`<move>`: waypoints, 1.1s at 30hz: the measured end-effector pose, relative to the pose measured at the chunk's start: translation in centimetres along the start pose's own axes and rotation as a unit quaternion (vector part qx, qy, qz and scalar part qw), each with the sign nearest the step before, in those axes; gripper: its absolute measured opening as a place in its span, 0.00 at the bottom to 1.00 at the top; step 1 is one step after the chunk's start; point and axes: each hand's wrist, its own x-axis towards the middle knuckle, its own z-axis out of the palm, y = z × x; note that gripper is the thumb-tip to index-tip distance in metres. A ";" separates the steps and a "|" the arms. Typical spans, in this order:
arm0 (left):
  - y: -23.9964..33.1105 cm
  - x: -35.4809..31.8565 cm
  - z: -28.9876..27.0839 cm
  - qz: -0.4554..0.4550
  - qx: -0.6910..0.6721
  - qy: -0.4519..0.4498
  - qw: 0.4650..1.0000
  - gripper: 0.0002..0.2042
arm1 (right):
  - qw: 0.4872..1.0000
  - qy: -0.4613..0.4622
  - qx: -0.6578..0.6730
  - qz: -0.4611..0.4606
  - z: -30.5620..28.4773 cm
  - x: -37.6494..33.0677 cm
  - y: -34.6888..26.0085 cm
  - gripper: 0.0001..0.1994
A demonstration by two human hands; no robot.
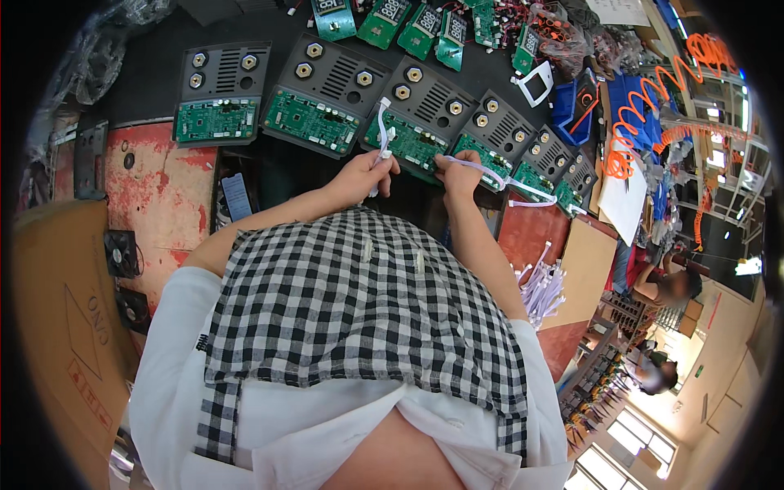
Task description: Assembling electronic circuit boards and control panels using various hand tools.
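Observation:
Several dark grey vented panels, each fitted with a green circuit board, stand in a row along the bench. My left hand is closed around white flat cables with white plugs, whose upper ends stick up in front of the third panel's board. By that board's lower right corner, my right hand pinches another white cable, which trails off to the right. Its fingertips partly hide the end, so whether it sits in a socket cannot be made out. A further white cable lies across the neighbouring boards.
A bundle of white cables lies right of my forearm. Small green display boards and blue bins are at the back. An orange coiled hose hangs right. A cardboard box stands left. Two people are farther off.

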 end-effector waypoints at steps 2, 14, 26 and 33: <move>0.4 -0.7 -0.1 0.041 -0.036 -0.020 0.998 0.12 | 1.000 -0.009 -0.005 0.016 -0.3 0.2 0.1 0.17; 3.0 -6.0 -3.9 0.075 0.055 -0.061 0.994 0.10 | 0.948 -0.115 -0.148 -0.258 2.7 -9.0 -2.4 0.13; 1.1 -8.3 -8.8 0.010 0.065 0.042 0.997 0.10 | 0.718 -0.096 -0.503 -0.471 5.9 -11.0 -4.6 0.06; -1.4 -7.3 -11.1 0.101 -0.074 0.185 0.975 0.15 | 0.940 -0.004 -0.284 -0.187 6.0 -9.5 -2.6 0.06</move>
